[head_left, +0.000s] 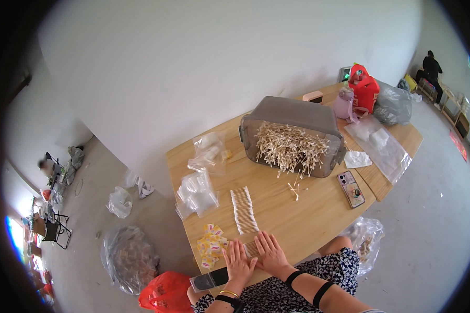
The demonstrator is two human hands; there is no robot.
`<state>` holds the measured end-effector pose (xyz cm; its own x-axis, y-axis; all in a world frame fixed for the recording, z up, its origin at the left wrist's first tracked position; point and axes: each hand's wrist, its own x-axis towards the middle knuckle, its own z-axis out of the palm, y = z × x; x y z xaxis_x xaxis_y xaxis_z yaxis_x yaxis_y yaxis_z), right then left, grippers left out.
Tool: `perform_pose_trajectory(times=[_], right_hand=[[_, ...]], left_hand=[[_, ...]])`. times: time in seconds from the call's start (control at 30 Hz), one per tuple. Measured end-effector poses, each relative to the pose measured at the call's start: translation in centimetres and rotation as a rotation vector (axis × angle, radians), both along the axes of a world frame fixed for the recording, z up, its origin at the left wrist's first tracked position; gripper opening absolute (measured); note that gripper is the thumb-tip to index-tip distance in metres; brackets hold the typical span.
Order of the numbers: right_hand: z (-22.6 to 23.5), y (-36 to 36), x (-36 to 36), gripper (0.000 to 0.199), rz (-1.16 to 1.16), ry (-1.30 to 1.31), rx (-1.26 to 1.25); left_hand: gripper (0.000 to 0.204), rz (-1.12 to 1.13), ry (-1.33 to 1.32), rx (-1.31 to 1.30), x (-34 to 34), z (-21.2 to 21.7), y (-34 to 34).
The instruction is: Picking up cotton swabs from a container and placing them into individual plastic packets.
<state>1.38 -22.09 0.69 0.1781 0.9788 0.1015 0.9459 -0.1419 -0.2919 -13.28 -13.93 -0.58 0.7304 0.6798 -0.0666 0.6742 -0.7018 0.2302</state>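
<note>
Pressing both palms flat near the surface's [318, 219] front edge, I keep my left hand [238, 263] and right hand [269, 252] side by side, fingers spread and gripping nothing, over the near end of a swab row [244, 209], seemingly to keep the sticks level and aligned. That row runs away from me toward a clear tub [292, 136] tipped on its side, which lets loose swabs [288, 147] spill within reach. Yellow packets [212, 244] lie just left of my left hand, plastic bags [197, 192] sit beyond them, and a phone [351, 189] rests well apart to the right.
</note>
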Motion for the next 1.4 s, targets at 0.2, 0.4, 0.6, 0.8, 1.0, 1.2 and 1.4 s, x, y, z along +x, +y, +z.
perform_pose_trajectory(times=[0.2,0.4,0.6,0.8,1.0,1.2,1.4], right_hand=[[-0.7,0.1,-0.1,0.081,-0.004,-0.031,0.018],[-0.5,0.1,-0.1,0.078,-0.023,-0.005,0.018],[0.0,0.2,-0.3,0.082,-0.017,-0.024,-0.009],[-0.3,0.4,-0.5,0.084,0.000,-0.097,-0.030],[-0.6,0.3,-0.3,0.086,-0.015,-0.106,-0.085],[-0.1,0.2,-0.6,0.086,-0.005,-0.145,-0.093],[-0.2,0.0,-0.7,0.086,-0.003,-0.157,-0.072]], left_hand=[[0.086,0.028,-0.071,-0.029,0.7,0.0,-0.4],[0.074,-0.018,-0.135,-0.033,0.4,-0.1,-0.5],[0.068,-0.095,-0.120,-0.024,0.1,0.9,-0.3],[0.068,-0.077,-0.144,-0.034,-0.2,0.8,-0.2],[0.061,0.283,-0.356,0.052,-4.3,2.6,2.2],[0.070,0.866,-0.210,-0.125,-13.0,1.3,6.6],[0.062,0.756,-0.208,-0.428,-14.7,-0.2,8.2]])
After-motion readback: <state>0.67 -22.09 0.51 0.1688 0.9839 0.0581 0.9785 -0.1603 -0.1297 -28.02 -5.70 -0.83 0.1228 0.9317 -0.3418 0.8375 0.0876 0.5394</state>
